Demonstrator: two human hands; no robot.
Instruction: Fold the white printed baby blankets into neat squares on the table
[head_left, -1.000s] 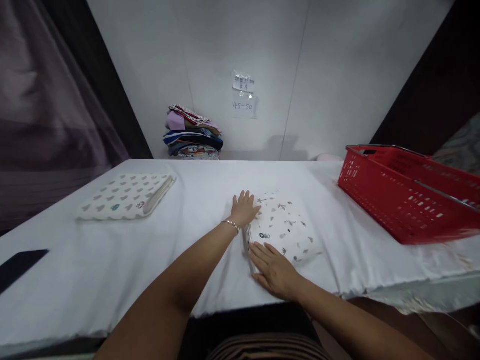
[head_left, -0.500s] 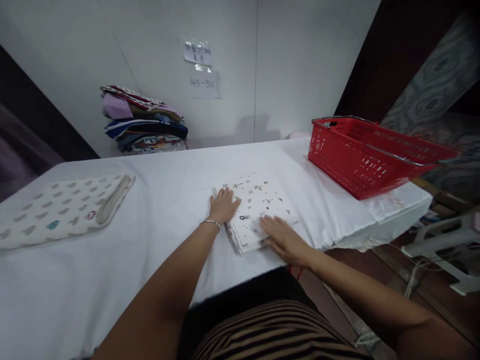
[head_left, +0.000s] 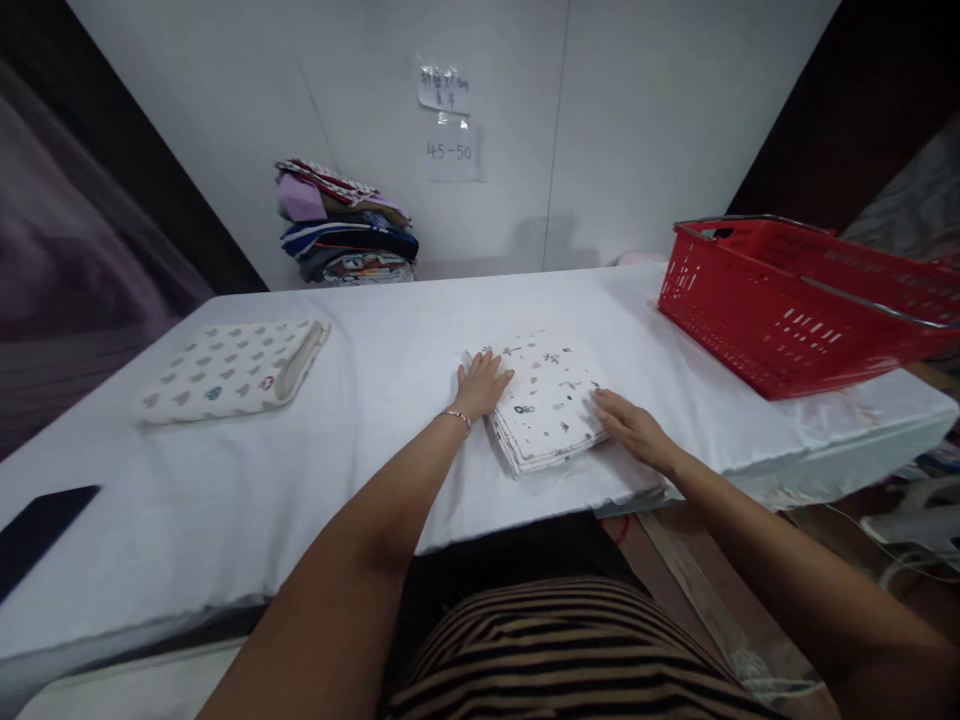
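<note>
From my seat on the head camera, I have the left hand (head_left: pixel 481 385) over the left edge of a folded white cloth (head_left: pixel 551 410), covering part of its print, and the right hand (head_left: pixel 634 428) at the opposite edge, where I can't make out the thumb. The hands are apart, 1 on each side, neither clamped: left fingers spread on top, right fingers straight and close together, fingertips at the border. The cloth sits right in front of the wearer on the counter (head_left: pixel 405 350), its underside out of my sight. Over on the right, the red basket (head_left: pixel 772 335) runs off my frame and hides its own floor from me; at far left a dark flat object (head_left: pixel 45 525) is cut off too, so I can't name it. Up on the wall, the top paper's writing blurs, though the lower sheet (head_left: pixel 454 152) reads 45-50. Textures now: the cloth looks thin and soft, stacked in layers at the near corner, small grey motifs scattered over it. Thicker and plusher is the second folded cloth (head_left: pixel 232 370), well off to the left, rounded at its fold. Smooth, faintly rippled white fabric covers the counter; the basket is slotted plastic with metal handles.
</note>
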